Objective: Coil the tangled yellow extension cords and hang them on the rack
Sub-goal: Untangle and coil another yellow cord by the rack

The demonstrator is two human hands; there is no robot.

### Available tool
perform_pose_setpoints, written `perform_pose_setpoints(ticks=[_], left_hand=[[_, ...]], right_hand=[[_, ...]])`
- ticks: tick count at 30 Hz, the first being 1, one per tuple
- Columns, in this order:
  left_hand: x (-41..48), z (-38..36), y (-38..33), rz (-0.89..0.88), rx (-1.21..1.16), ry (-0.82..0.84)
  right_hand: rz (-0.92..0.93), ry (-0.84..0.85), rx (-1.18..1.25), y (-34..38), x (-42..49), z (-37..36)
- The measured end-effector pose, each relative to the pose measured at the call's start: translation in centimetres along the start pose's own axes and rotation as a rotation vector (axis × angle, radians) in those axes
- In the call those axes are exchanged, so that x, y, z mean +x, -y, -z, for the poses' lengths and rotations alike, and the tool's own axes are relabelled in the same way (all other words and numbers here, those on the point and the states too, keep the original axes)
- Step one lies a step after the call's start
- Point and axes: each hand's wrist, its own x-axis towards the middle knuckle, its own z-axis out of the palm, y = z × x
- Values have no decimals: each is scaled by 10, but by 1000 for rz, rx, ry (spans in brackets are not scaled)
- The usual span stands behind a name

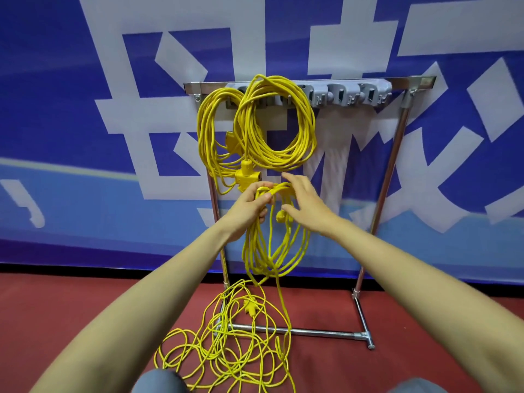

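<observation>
One coil [255, 251] hangs long-axis vertical from left hand [248, 208]; right hand [307, 207] beside.

The left hand [249, 207] grips a yellow coil [272, 251] at its top, the right hand [306, 205] spread just beside the grip. Above it two coils [283, 131] hang on the rack [397, 154]; below lies tangled cord [226, 350].

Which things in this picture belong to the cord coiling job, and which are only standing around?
Belong to the job: half-made coil gripped by the left hand; open right hand beside it; tangled cord under it; two hung coils; rack; its grey hook strip.
Only around: blue and white banner; red floor.
</observation>
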Motion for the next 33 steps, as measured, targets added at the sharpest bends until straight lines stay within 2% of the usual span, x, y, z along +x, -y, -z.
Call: perform_pose_setpoints(ticks=[3, 6, 8, 11, 12, 15, 18, 21, 25, 27, 30, 33], left_hand=[[3, -1, 1, -9, 5, -18], [8, 4, -1, -32, -41, -97], [12, 11, -1, -60, -131, -164], [16, 13, -5, -95, -201, -227], [18, 11, -6, -103, -211, -246], [22, 7, -4, -129, -216, -328], [24, 8, 1, -137, -203, -398], [25, 14, 8, -157, -169, -444], [28, 17, 11, -180, -145, -488], [29, 11, 6, -183, -229, -477], [28, 2, -4, -159, -439, -402], [25, 6, -17, -146, -598, -322]], right_hand=[[-4, -220, -45, -2, -17, -24], [-59, -257, -23, -14, -29, -43], [-31, -184, 50, -18, -37, -54], [-58, 151, 142, -15, -47, -70], [-79, 189, 157, -14, -49, -75], [-116, 138, 172, -14, -47, -81], [-168, 162, 199, -14, -48, -80], [-230, 155, 348, -16, -56, -75], [-131, 274, 566, -12, -66, -67], [-89, 370, 555, -9, -68, -72], [-132, 350, 532, -10, -63, -82], [-116, 363, 319, -25, -66, -88]])
